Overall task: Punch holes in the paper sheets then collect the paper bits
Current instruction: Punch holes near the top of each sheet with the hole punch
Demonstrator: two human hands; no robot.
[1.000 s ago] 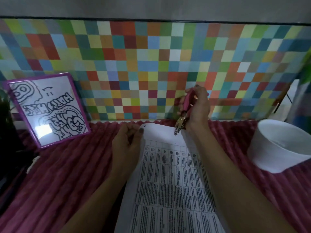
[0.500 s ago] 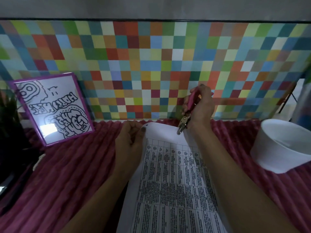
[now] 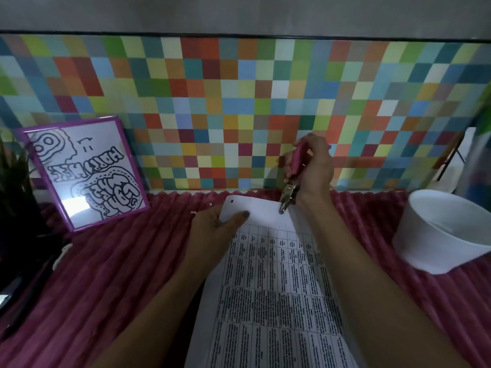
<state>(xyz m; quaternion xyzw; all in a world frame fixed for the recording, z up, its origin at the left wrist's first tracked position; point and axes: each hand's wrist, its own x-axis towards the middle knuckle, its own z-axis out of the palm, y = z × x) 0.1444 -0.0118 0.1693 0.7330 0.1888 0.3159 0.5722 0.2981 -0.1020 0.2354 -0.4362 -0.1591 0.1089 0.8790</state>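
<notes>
so the paper sheet (image 3: pixel 265 274) with the printed table on it lies flat on a dark red ribbed cloth (image 3: pixel 119 274), long way running away from the person, and there's one hole (image 3: pixel 232 201) in its far left corner. left hand (image 3: pixel 212 229) grips that corner, thumb on top of the sheet. right hand (image 3: pixel 316 168) is wrapped around a pink hole punch (image 3: pixel 295 168), metal nose down on the far edge of the sheet, right of the hole. a couple of tiny white paper bits (image 3: pixel 210 205) sit on the cloth just left of the sheet's far corner. white bowl (image 3: pixel 438 235) off to the right, well apart from the sheet, purple-framed drawing (image 3: pixel 85 173) leaning on the colourful checkered wall (image 3: pixel 212 102) at the left, a plant (image 3: pixel 13 168) beside it
</notes>
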